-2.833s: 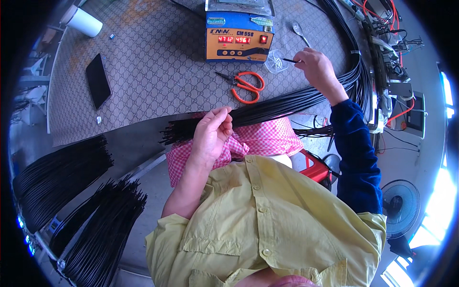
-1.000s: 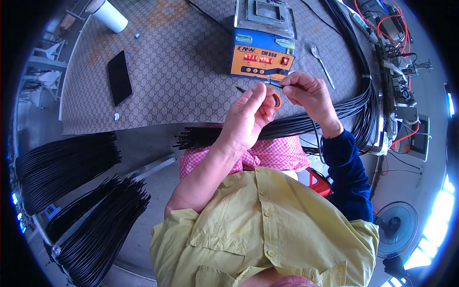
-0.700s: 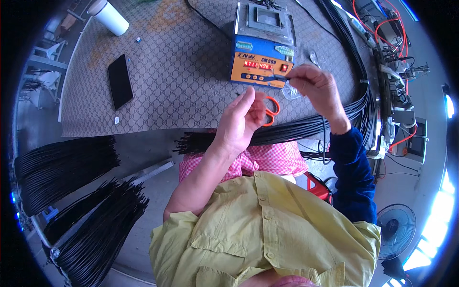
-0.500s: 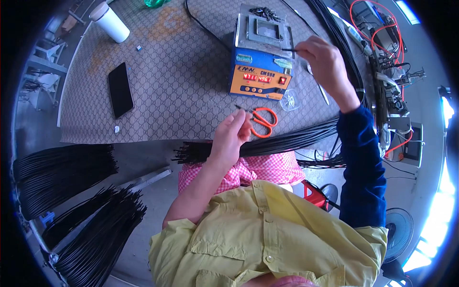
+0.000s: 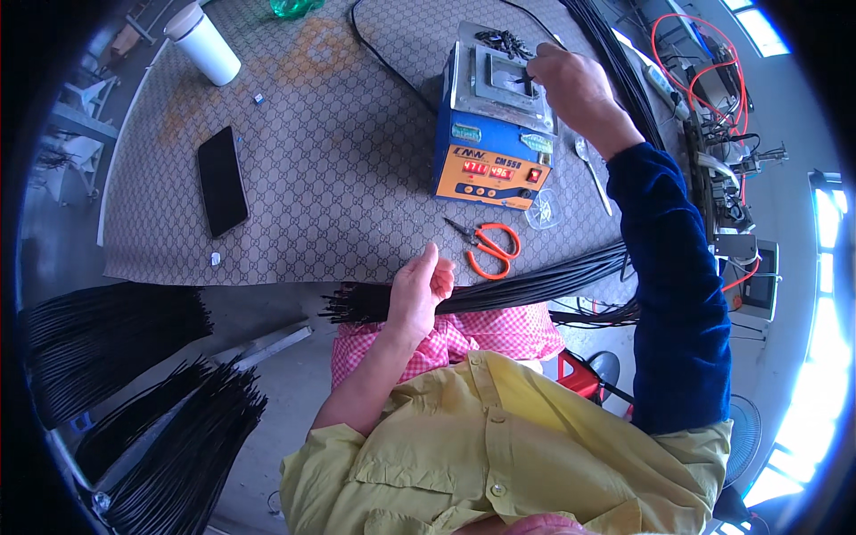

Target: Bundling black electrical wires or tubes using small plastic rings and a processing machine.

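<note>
My right hand [image 5: 575, 86] is closed on a thin black cable [image 5: 524, 80] over the top of a blue and orange solder pot [image 5: 489, 174] with red lit digits. The cable's tip points down into the square metal frame [image 5: 482, 87] around the pot's opening; whether it touches the surface inside cannot be made out. My left hand [image 5: 417, 292] hovers by the table's near edge, thumb raised apart from loosely curled fingers, with nothing visible in it. Just beyond it lie orange-handled scissors [image 5: 490, 251]. A bundle of black cables [image 5: 544, 285] runs beside that hand.
A phone [image 5: 223, 181] and a white tumbler [image 5: 205, 46] stand to the left on the patterned tabletop [image 5: 330, 196]. Right of the pot are a small clear dish [image 5: 542, 209] and a spoon [image 5: 592, 169]. More black cable bundles [image 5: 116, 348] hang at the lower left.
My right hand has moved left and away from me, bringing the cable tip from the pot's right edge to its opening. My left hand has drawn back from the scissors.
</note>
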Demonstrator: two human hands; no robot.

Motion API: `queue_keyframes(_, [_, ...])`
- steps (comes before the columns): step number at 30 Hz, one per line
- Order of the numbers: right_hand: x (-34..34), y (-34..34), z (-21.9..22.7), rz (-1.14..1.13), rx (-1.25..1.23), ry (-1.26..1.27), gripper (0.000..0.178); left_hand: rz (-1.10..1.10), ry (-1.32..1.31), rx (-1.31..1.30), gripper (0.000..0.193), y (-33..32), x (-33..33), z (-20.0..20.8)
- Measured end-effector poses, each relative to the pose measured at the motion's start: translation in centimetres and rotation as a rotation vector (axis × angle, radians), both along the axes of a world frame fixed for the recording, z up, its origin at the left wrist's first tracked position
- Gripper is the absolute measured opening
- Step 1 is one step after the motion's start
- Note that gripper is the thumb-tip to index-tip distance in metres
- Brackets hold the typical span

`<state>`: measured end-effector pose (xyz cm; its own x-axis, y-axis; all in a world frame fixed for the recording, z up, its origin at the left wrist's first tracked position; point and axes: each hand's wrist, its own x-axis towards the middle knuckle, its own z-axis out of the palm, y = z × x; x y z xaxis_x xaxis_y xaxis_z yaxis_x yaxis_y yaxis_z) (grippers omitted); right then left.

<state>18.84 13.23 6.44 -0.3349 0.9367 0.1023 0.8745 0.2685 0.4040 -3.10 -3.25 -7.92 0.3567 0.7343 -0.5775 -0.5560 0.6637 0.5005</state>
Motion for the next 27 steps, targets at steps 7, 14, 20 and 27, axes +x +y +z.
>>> queue_keyframes(7, [-0.3, 0.5, -0.7, 0.031, 0.004, -0.032, 0.01, -0.01, -0.016, -0.015, 0.032, 0.1, -0.3, -0.5])
queue_keyframes(14, [-0.1, 0.6, -1.0, 0.061, 0.04, -0.033, 0.011, -0.014, -0.024, 0.007, 0.033, 0.1, -0.2, -0.5])
queue_keyframes(20, [-0.8, 0.4, 0.0, 0.009, -0.026, -0.108, 0.011, -0.016, -0.034, -0.003, 0.032, 0.1, -0.3, -0.8])
queue_keyframes(27, [-0.6, 0.3, 0.4, -0.004, -0.03, -0.042, 0.014, -0.023, -0.04, 0.013, 0.031, 0.1, -0.3, -0.6])
